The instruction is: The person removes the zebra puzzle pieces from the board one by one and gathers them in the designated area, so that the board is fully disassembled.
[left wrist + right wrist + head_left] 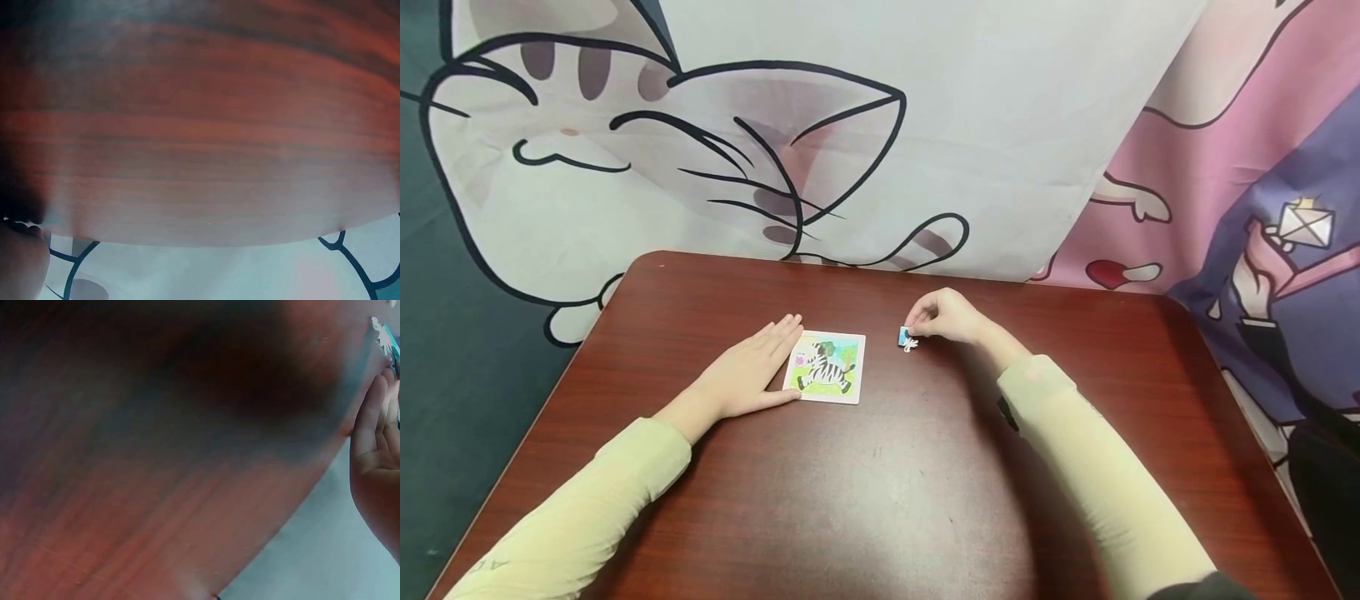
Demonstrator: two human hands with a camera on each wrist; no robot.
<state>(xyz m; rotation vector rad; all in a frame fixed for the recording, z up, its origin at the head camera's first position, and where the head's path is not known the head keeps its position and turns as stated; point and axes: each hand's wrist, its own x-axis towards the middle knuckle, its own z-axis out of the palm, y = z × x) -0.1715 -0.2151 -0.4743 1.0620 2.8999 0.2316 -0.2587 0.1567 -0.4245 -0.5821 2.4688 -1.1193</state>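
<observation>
A square zebra picture card (825, 367) with a pale border lies flat on the brown table. My left hand (747, 372) rests at its left edge, fingers straight and thumb apart at the lower left corner. Farther right, my right hand (950, 317) pinches a small blue piece (903, 336) between thumb and fingers, close over the table. A white, jagged bit (910, 344) shows at its lower side; I cannot tell what the piece is. The right wrist view shows the right hand (375, 437) at its right edge, the piece partly cut off.
The dark red-brown table (850, 517) has rounded far corners. Right behind its far edge hangs a cloth (1000, 125) printed with a cartoon cat, with a pink and purple printed part on the right. A dark object (1318, 492) stands beyond the table's right edge.
</observation>
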